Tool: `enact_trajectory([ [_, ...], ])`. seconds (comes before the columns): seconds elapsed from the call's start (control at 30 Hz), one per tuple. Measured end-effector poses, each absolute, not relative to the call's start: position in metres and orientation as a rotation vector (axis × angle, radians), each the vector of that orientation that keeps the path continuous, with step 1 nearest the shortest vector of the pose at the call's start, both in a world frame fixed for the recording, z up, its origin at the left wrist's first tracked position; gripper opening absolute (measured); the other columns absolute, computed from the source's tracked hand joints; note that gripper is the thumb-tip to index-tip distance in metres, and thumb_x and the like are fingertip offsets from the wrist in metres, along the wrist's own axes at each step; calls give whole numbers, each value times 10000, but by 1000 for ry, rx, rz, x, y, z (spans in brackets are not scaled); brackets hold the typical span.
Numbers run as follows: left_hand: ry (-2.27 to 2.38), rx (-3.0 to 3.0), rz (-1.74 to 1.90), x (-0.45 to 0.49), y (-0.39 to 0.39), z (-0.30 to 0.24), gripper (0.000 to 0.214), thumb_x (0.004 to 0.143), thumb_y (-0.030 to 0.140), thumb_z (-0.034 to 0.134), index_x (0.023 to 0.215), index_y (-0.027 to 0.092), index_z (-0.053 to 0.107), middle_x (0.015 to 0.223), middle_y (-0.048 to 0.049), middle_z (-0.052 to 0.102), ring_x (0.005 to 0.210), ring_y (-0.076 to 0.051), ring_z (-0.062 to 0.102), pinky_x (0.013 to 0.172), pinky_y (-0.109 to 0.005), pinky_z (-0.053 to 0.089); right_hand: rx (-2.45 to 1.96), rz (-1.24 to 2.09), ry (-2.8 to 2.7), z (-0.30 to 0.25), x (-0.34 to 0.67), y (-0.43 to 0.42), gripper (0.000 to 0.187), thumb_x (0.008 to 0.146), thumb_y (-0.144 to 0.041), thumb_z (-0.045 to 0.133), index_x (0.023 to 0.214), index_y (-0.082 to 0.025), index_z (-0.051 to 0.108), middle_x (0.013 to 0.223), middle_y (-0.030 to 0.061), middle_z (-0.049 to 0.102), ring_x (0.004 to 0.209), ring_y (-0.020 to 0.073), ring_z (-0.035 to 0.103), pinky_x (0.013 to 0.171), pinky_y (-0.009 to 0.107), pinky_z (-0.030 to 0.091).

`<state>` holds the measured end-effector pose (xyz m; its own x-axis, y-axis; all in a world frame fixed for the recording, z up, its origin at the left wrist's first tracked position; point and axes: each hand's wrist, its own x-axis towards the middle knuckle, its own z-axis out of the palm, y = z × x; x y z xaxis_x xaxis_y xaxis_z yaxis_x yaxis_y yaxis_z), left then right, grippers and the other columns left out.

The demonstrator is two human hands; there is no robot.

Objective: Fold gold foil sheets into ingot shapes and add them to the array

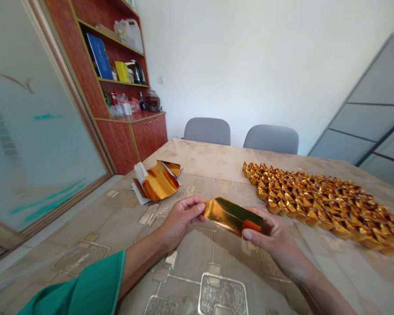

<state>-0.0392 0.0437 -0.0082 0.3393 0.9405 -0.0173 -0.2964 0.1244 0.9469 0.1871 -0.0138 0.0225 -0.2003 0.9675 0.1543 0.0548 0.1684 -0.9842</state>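
Note:
A folded sheet of shiny gold foil paper is held up above the table between both my hands. My left hand pinches its left corner between thumb and fingers. At the other end, my right hand grips the sheet, thumb in front and fingers behind. The sheet is a long flat strip with a crease along it and a slanted left end. To the left lies a loose stack of gold foil sheets with white backs, curled at the edges. Several rows of folded gold paper ingots cover the right side.
The table wears a patterned, beige-brown cover. Two grey chairs stand at its far side by the white wall. A reddish wooden cabinet with filled shelves is at the back left, beside a frosted glass door.

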Motion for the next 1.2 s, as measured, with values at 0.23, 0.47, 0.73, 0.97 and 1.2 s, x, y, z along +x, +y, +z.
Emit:
enact_trajectory([
  [0.23, 695, 1018, 1043, -30, 27, 2, 268, 727, 316, 745, 852, 172, 556, 778, 18, 622, 692, -111, 571, 685, -243, 436, -1035, 1071, -1485, 9, 170, -24, 302, 820, -459, 645, 1074, -295, 648, 986, 66, 724, 921, 261, 682, 829, 442, 552],
  [0.47, 590, 1267, 959, -29, 29, -7, 209, 739, 302, 717, 801, 166, 570, 883, -32, 670, 833, -162, 615, 802, -308, 450, -921, 652, -1874, 19, 157, -33, 240, 901, -285, 588, 1136, -294, 636, 1132, 56, 665, 1037, 228, 615, 876, 405, 513],
  [0.73, 852, 2092, 1051, -34, 28, -9, 261, 817, 195, 637, 1071, 194, 579, 1098, -56, 635, 1034, -196, 561, 924, -360, 425, -939, -340, -2280, 11, 184, -20, 262, 996, -203, 408, 1118, -160, 636, 1054, 102, 694, 869, 235, 561, 748, 397, 456],
  [0.97, 670, 2709, 724, -34, 10, -1, 203, 790, 253, 662, 960, 194, 567, 1071, -49, 602, 985, -210, 524, 880, -353, 400, -1306, -349, -2513, -11, 182, -7, 107, 846, -211, 683, 947, -185, 657, 886, 52, 664, 811, 250, 543, 713, 394, 422],
  [1.2, 689, 2752, 494, -32, 8, -10, 47, 806, 213, 622, 833, 187, 593, 860, -5, 614, 796, -171, 531, 688, -285, 400, -1230, 73, -2616, -6, 173, -20, 120, 900, -161, 581, 1011, -203, 600, 1023, 55, 605, 919, 234, 513, 795, 382, 423],
])
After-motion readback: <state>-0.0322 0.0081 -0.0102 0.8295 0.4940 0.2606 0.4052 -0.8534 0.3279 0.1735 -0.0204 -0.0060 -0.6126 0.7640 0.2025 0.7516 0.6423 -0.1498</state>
